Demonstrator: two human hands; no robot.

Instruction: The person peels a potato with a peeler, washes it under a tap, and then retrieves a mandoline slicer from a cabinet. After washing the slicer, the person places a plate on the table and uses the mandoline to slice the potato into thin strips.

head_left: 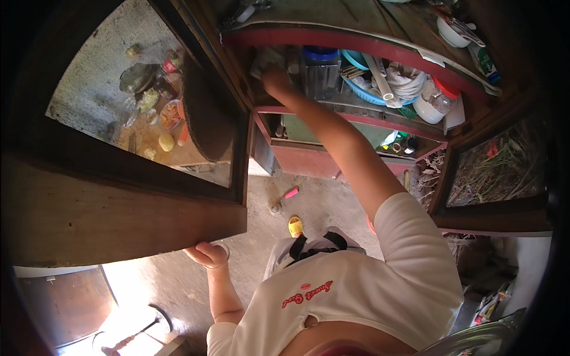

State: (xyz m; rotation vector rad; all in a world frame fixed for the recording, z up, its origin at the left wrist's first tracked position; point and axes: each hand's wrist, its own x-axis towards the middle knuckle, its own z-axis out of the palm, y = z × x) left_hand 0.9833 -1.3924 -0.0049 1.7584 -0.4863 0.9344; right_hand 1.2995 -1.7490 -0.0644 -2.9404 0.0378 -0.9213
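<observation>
My left hand, with a bangle at its wrist, grips the free edge of the open wooden cabinet door on the left. This door has a mesh panel. My right arm reaches across to the cabinet's upper compartment, where my right hand is in shadow at the left end. It is at a pale, crumpled item, perhaps a cloth or bag; whether the fingers hold it is unclear. Beside it stands a clear container with a blue lid. Further right is a blue plastic basket with a white cloth and a pale tube.
A red-lidded jar stands at the compartment's right end. The right cabinet door is open. Through the left door's mesh show vegetables and bowls. A pink object lies on the concrete floor, near a yellow slipper.
</observation>
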